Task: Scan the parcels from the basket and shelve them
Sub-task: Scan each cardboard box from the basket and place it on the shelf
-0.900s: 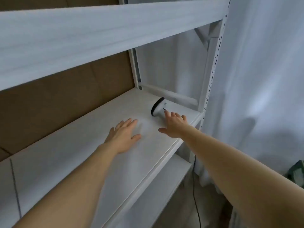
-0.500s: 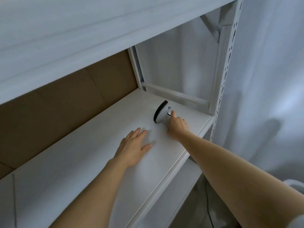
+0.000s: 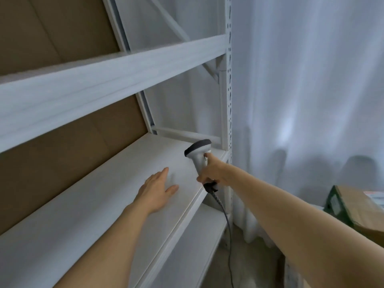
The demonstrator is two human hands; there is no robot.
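Scanner (image 3: pixel 197 154) is up off the shelf (image 3: pixel 116 196) now, right hand (image 3: pixel 214 173) w/ fingers wrapped round its handle, head tilted up-left, cable (image 3: pixel 225 221) hanging down. Left hand (image 3: pixel 155 190) lies flat on the shelf, fingers straight. Cardboard parcel (image 3: pixel 361 210) sits low at the right edge, well apart from the shelf.
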